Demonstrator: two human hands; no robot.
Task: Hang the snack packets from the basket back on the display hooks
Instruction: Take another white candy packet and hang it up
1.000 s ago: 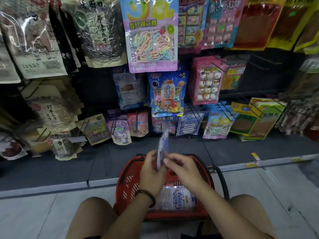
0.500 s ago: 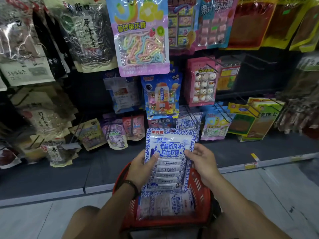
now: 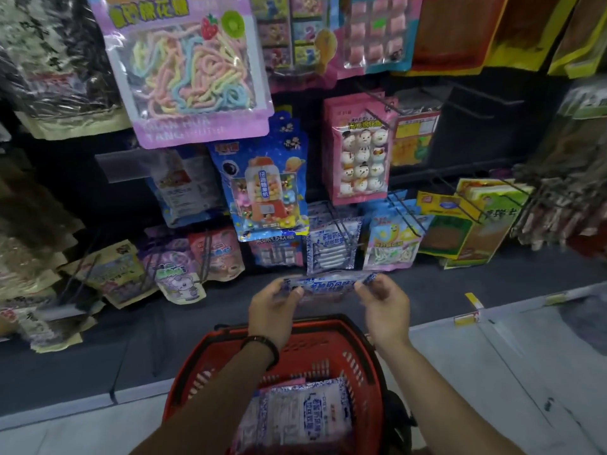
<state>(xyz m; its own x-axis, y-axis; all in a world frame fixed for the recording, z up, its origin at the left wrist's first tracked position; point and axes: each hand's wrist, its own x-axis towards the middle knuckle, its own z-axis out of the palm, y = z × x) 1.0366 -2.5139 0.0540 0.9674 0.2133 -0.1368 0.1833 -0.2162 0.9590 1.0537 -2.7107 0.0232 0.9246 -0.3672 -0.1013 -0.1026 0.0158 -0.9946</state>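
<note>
A blue-and-white snack packet (image 3: 328, 284) lies nearly flat between my hands, its top edge toward the display. My left hand (image 3: 274, 310) pinches its left corner and my right hand (image 3: 382, 307) pinches its right corner. Just beyond it, matching blue-and-white packets (image 3: 331, 247) hang on a wire display hook (image 3: 340, 224) in the lowest row. Below my forearms the red basket (image 3: 331, 336) holds more of the same packets (image 3: 302, 415).
Hanging packets crowd the black rack: a rainbow candy bag (image 3: 187, 73), a blue gumball packet (image 3: 266, 188), a pink snowman packet (image 3: 359, 149). Bare hooks (image 3: 460, 100) stick out at upper right. A dark base shelf (image 3: 164, 323) runs along the pale floor.
The packet, first edge-on over the basket, then upright and facing me, is now tilted flat and carried forward toward the lowest row. The view has moved closer to the rack.
</note>
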